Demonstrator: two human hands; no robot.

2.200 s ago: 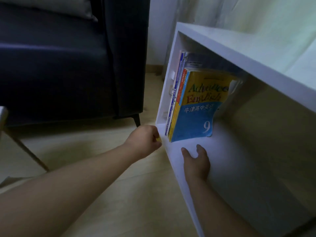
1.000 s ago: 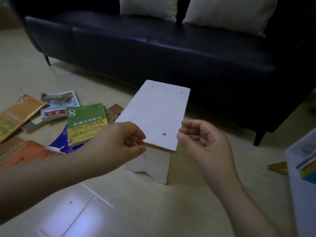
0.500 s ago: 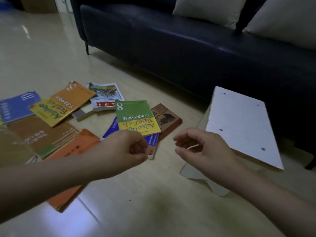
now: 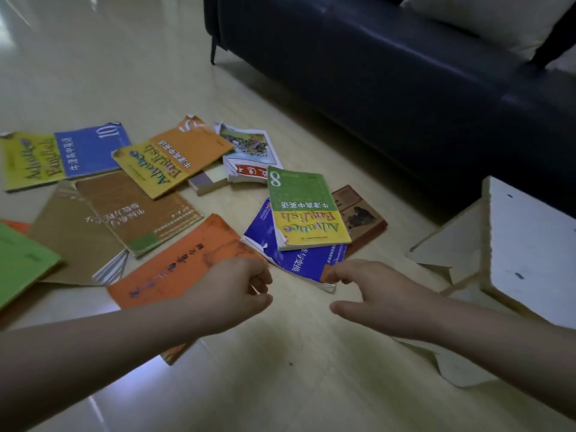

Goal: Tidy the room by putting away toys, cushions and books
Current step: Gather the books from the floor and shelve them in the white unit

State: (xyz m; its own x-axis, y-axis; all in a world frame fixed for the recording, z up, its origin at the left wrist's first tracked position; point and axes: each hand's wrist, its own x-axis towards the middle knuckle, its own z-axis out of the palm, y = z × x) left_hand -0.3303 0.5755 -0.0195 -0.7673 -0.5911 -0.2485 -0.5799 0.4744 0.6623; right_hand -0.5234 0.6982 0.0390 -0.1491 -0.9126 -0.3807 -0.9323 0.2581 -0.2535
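many books lie scattered on the floor (image 4: pixel 296 385), none yet picked up; the blue book (image 4: pixel 299 260) under the green-and-yellow book (image 4: pixel 307 210) lies nearest. the right hand (image 4: pixel 374 288) reaches it half open, empty; the left hand (image 4: pixel 237 294) is loosely curled, empty, over the orange book (image 4: pixel 184 266). next comes gathering them, i judge. no container shows, only a sofa (image 4: pixel 405 73) and white stool (image 4: pixel 526 244).
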